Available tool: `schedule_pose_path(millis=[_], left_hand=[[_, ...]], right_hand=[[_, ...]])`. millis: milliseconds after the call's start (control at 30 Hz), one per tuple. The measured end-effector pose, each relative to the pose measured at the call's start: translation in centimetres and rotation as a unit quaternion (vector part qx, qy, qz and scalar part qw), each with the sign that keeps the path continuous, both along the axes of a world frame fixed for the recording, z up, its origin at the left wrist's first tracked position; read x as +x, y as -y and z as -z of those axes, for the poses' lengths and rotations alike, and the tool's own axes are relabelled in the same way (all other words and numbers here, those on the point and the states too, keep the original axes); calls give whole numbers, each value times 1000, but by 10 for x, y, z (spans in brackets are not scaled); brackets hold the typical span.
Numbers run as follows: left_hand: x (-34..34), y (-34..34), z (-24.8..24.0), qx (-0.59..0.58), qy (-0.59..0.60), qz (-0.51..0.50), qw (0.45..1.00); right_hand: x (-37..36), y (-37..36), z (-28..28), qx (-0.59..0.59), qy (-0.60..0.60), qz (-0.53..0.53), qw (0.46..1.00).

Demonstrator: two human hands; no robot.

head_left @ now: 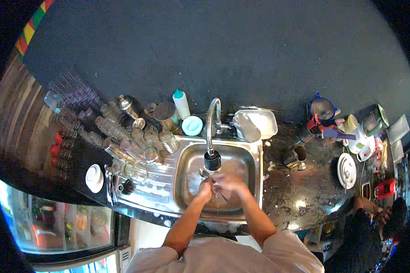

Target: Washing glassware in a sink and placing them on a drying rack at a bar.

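Note:
Both of my hands are over the metal sink (182, 157), under the black spray head (212, 162) of a coiled metal tap. My left hand (206, 189) is closed, fingers curled round something small that I cannot make out. Thin, dark, narrow shapes show between the two hands, too blurred to name. My right hand (232, 183) is beside it, smeared by motion, so its fingers do not show clearly. Water and pale splashes are visible around the hands in the basin.
Left of the sink, several glass jars (168, 141) crowd the drainboard. Behind stand a white squeeze bottle (181, 104), a turquoise bowl (192, 125) and a white plastic tub (264, 123). On the right are a metal jug (296, 155), a blue-rimmed strainer (322, 109) and another person's hands (383, 214).

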State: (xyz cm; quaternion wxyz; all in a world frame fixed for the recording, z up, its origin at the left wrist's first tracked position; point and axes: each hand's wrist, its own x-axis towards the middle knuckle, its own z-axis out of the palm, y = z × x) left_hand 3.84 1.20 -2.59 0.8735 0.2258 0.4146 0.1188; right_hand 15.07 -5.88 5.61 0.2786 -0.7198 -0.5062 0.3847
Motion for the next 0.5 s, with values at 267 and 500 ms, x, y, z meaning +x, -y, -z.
schedule_pose_path(millis=[267,500], left_hand=[[-50,-21,-31,22,24,33,999],[-63,-22,-44,-1,34,5,999]], right_hand=[[83,-107,-17,123,260,301,909],[72,-83,5,34,309,261,914]])
